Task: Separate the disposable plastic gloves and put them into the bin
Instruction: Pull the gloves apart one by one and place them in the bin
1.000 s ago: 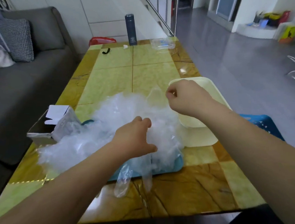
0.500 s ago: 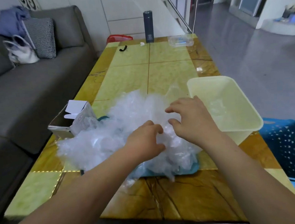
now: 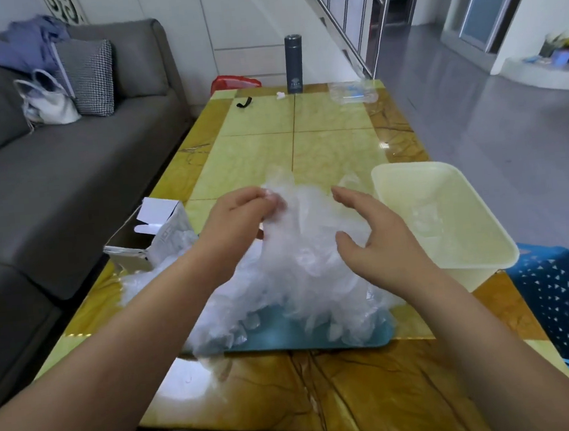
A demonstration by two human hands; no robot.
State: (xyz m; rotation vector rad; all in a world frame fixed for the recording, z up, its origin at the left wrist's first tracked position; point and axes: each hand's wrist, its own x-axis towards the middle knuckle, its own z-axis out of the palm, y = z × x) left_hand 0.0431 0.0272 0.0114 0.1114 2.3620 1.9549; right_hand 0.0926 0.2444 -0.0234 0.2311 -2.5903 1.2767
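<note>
While the head camera looks down over a glossy yellow-green table (image 3: 324, 136), two bare forearms reach in from the bottom edge toward a heap of gloves (image 3: 302, 282). The gloves are thin, clear, crinkled plastic, frosted white where many layers overlap, and they cling together in one loose mound with fingers and cuffs sticking out at the edges. The mound sits on a teal tray (image 3: 287, 340) near the front of the table and spills past the tray's left side. The left hand (image 3: 238, 216) is at the top of the mound, thumb and fingertips pressed together on a glove (image 3: 282, 186), which stands up from the heap with its long axis roughly upright; how far it is free of the others cannot be told. The right hand (image 3: 374, 238) is spread and relaxed, holding nothing, its palm turned toward the mound's right flank and its thumb at the plastic. The bin (image 3: 409, 167), a pale yellow tub, stands just beside the mound on the right, so the pinched glove must travel rightward, past the right hand, which is the nearer hand to the bin. A little clear plastic seems to lie inside the bin already. An open white box (image 3: 155, 233) sits left of the heap, and a dark flask (image 3: 293, 65) stands at the far edge.
</note>
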